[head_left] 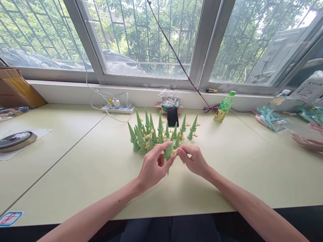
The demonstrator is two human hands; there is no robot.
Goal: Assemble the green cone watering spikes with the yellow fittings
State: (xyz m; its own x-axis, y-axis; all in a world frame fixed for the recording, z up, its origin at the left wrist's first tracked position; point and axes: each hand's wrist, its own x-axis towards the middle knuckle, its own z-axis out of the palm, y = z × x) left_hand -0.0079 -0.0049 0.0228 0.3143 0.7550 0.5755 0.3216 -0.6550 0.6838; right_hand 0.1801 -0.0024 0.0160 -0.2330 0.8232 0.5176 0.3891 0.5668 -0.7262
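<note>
My left hand (155, 162) grips a green plant watering spike (168, 153) between thumb and fingers, its tip pointing down above the table. From the spike's side sticks a small yellow valve (174, 152), and my right hand (193, 159) pinches its outer end. Part of the spike is hidden behind my left fingers. Just beyond my hands, a cluster of similar green spikes (140, 141) stands tip up, several with yellow valves on their sides.
Behind the cluster lies a black phone (173, 116) by crumpled clear plastic (170, 99). A power strip (118, 109) with white cables is at back left. A green-capped bottle (225, 107) leans in view at right, with bagged turquoise items (271, 119) beyond. A tape roll (17, 140) lies far left.
</note>
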